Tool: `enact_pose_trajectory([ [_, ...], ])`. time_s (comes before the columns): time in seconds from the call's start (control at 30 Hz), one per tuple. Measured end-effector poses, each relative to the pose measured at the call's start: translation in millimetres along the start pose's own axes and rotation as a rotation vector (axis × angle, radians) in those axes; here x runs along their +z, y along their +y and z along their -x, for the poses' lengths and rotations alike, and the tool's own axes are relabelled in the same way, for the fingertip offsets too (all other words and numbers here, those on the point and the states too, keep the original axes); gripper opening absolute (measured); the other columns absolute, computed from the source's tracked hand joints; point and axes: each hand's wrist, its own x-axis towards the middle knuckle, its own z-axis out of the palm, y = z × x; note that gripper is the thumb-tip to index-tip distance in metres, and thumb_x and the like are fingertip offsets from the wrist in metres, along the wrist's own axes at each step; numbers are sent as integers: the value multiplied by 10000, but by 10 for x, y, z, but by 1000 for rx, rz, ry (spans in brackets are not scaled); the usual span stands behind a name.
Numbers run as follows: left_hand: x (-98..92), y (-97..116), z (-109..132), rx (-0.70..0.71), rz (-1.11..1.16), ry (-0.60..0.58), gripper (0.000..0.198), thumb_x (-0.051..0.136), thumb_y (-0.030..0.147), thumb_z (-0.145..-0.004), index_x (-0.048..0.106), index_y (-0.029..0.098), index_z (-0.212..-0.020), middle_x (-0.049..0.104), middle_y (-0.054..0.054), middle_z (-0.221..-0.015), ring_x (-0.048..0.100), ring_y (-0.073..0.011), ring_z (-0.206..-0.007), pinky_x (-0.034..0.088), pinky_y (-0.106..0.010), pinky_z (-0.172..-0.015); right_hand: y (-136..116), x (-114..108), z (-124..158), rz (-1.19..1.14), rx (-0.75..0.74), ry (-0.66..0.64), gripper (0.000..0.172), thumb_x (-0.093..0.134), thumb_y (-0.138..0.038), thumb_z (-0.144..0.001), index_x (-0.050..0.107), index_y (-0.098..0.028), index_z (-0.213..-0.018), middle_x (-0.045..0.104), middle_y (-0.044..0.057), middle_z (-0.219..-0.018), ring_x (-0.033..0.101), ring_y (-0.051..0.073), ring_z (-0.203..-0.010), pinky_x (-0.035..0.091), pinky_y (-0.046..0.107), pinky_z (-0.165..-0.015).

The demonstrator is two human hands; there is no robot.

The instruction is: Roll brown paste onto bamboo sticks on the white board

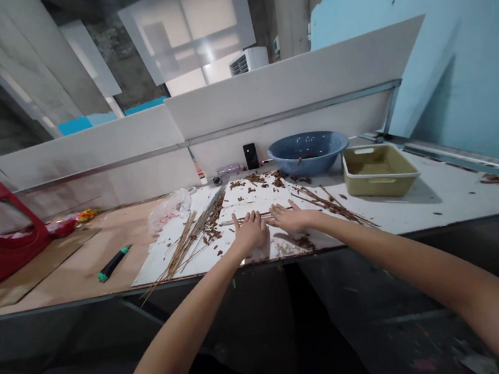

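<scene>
My left hand (pixel 251 231) and my right hand (pixel 290 217) lie side by side on the white work surface, palms down and fingers stretched forward. Under the fingers of both runs a thin stick (pixel 227 223), placed crosswise; its middle is partly covered. Brown crumbly bits (pixel 255 179) are strewn just beyond the hands, and more lie close to my right wrist. To the left is a bundle of thin tan sticks (pixel 185 242), some poking past the table's front edge. Darker thin sticks (pixel 333 205) lie to the right, near my right forearm.
Along the back stand a blue basin (pixel 309 157), an olive-green bin (pixel 380 175) and an upright phone (pixel 251 156). At left are a plastic bag (pixel 172 210), a green-and-black handled tool (pixel 114 263) and a red plastic frame (pixel 4 224). White panels (pixel 291 85) rise behind the table.
</scene>
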Motion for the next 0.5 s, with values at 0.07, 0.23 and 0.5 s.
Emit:
enact_pose_trajectory([
  [0.07,-77,17,-94,-30,9,-34,684,202,364,-1145,334,228,-1802,324,-123,-1865,271,-369,-1735,-42,-807,-1356,2,-99,-118,-8,43,-18,662,429,-482,-1145,354,-357,-1790,256,139,-1889,190,415,-1748,79,827,-1343],
  [0.23,-133,105,-212,-96,73,16,688,145,395,-1159,293,243,-1813,237,-105,-1895,202,-353,-1757,19,-807,-1361,-32,-215,-315,-82,223,9,694,243,-503,-1168,273,-266,-1820,204,154,-1896,163,394,-1756,76,803,-1357],
  [0.5,30,12,-10,-51,46,19,714,179,465,-1147,302,242,-1813,293,-101,-1875,246,-380,-1742,-53,-813,-1351,22,-20,-128,27,49,-20,656,413,-499,-1153,340,-370,-1791,246,154,-1889,168,398,-1755,103,833,-1334],
])
